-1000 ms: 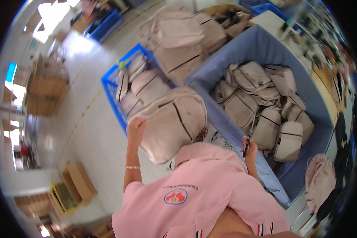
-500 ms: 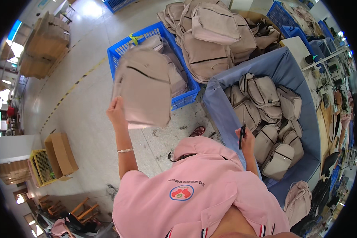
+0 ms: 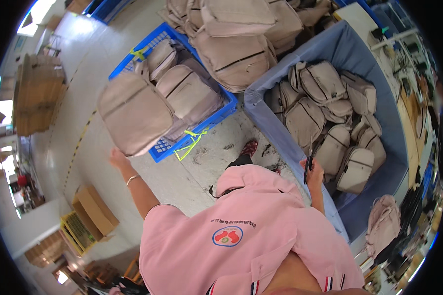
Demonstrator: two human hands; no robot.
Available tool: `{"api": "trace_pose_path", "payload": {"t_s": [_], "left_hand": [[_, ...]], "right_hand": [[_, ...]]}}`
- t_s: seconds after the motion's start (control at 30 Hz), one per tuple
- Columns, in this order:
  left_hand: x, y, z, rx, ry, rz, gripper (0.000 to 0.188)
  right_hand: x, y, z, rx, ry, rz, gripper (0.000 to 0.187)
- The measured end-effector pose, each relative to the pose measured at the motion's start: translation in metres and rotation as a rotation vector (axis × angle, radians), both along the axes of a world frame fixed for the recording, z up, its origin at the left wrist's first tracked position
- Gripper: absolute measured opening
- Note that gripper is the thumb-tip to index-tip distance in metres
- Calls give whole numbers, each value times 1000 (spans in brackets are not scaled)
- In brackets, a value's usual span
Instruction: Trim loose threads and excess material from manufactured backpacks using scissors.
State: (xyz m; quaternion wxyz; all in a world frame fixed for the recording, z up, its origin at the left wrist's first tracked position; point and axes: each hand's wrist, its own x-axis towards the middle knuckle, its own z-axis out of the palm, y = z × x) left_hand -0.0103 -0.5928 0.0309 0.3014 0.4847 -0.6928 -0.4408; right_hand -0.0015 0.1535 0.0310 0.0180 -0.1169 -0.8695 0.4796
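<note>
A beige backpack (image 3: 135,115) with a dark zip is in the grip of my left hand (image 3: 119,158), which has it by the lower edge. It hangs at the left side of a blue plastic basket (image 3: 224,105), partly covering it. More beige backpacks (image 3: 184,91) lie inside that basket. My right hand (image 3: 316,173) is closed round black-handled scissors (image 3: 308,166), blades pointing away from me. It is at the near wall of a blue-grey fabric-lined bin (image 3: 268,125) that holds several beige backpacks (image 3: 312,123).
A high heap of beige backpacks (image 3: 236,54) stands beyond the basket and bin. Yellow-green straps (image 3: 192,145) are tied to the basket. To the left are an open cardboard box (image 3: 96,211), a yellow crate (image 3: 78,231) and stacked cardboard (image 3: 39,93). Work tables line the right.
My left hand has swung the backpack left and outward, uncovering more of the basket and its contents. The view has turned a little. My right hand still holds the scissors.
</note>
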Motion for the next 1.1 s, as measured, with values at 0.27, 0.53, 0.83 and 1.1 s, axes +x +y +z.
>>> {"api": "trace_pose_path", "payload": {"t_s": [0.27, 0.53, 0.83, 1.1], "left_hand": [[-171, 283, 20, 413, 177, -649, 23], [-158, 578, 268, 809, 1483, -1683, 19], [-38, 769, 366, 1577, 931, -1677, 19], [-25, 989, 279, 1633, 1045, -2572, 32]], "right_hand": [[19, 22, 35, 356, -162, -172, 38], [63, 61, 39, 228, -259, -502, 46], [160, 171, 17, 143, -203, -864, 46], [253, 343, 12, 322, -213, -952, 48]]}}
